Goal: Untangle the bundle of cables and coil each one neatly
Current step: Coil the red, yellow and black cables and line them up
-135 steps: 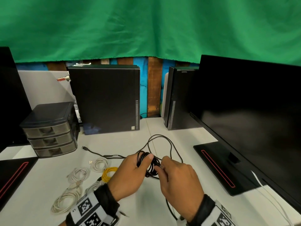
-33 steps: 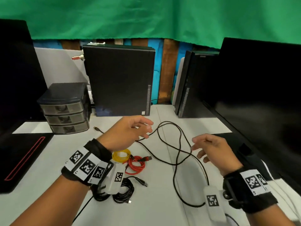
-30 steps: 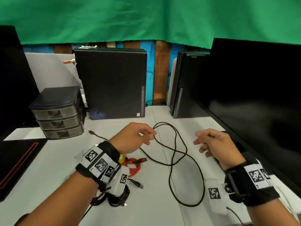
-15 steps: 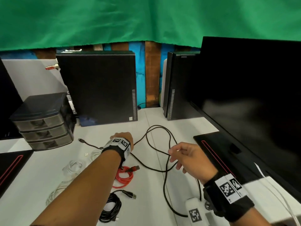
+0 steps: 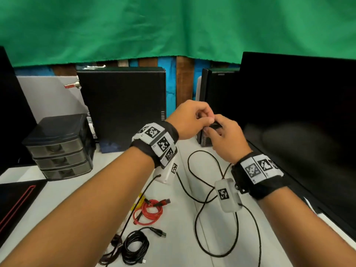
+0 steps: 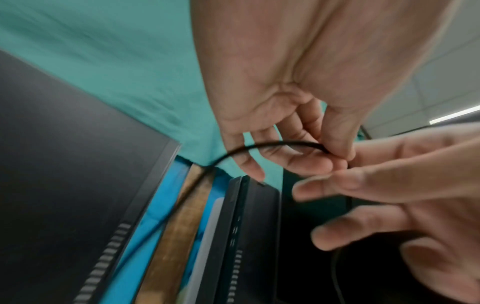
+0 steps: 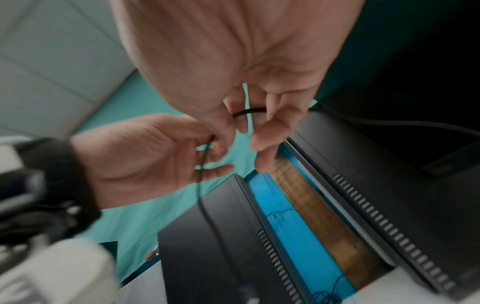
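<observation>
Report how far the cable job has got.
Done, by the look of it: the red cable and a black cable lie coiled on the desk. In hand: both hands, left hand and right hand, pinch one end of the long black cable. Left: that cable, mostly sprawled in loose loops, uncoiled.

We are looking at a computer workbench in an office or IT lab: two black desktop towers (image 5: 123,106) (image 5: 217,105) are standing upright at the back of a white table (image 5: 173,243), and dark monitors (image 5: 300,116) are flanking it on both sides. A small grey three-drawer organiser (image 5: 57,149) is sitting at the left, coiled red (image 5: 149,211) and black cables (image 5: 134,247) are lying on the tabletop, and a green cloth backdrop (image 5: 173,26) is hanging behind.
</observation>
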A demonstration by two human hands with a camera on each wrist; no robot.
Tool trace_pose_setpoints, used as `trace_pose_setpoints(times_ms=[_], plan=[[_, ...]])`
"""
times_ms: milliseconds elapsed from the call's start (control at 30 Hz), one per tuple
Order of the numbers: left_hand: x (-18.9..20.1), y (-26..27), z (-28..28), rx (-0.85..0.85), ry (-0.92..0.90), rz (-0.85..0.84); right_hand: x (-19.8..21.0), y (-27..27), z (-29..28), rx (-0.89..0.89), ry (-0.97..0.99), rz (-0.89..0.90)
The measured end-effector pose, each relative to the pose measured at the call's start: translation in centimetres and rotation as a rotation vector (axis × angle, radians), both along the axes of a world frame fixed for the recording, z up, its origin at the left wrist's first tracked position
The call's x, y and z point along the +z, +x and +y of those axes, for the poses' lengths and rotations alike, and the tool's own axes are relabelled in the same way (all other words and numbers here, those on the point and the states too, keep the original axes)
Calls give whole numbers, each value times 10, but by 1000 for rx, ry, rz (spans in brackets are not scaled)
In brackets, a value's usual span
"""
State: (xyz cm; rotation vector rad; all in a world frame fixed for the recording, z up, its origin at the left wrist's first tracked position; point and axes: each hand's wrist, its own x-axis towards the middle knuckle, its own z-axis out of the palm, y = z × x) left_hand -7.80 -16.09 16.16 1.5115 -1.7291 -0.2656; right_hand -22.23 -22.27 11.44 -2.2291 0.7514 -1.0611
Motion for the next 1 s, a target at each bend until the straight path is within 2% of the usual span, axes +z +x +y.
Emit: trace_pose_setpoints(times_ms=[100,167,200,233,300,333,400,500,567,633,700,800,867,1000], plan=[[9,3,12,28,-12,-111,12,-17,-10,-21,-3,-24],[7,15,21,68,57,-137,15,-36,-19,-85,34,-19],[6,22,26,85,93,-138,15,-45,-23,-133,44,45],[2,27,30,101,123,-136,15,-53,-25,-207,23,190],[-7,30,37,126,161,-107,12,-62,-18,-391,-145,583],[-11,27,41,131,170,-70,9,-62,-12,-406,-232,668],[-20,16,49,104,164,17,2,-55,9,-243,-236,543],[-33,1,63,10,148,86,-10,-40,39,117,-55,140],[-41,-2,76,-13,212,125,-18,-38,50,172,-46,-18],[-48,1,91,-42,314,242,-26,-42,53,169,-45,-103],[-55,7,106,-108,375,459,-36,-46,47,116,10,-173],[-57,9,129,-163,334,768,-51,-43,39,12,112,-202],[-50,3,138,-195,248,954,-61,-35,45,44,136,-76],[-47,-1,140,-187,31,1183,-71,-15,89,337,11,277]])
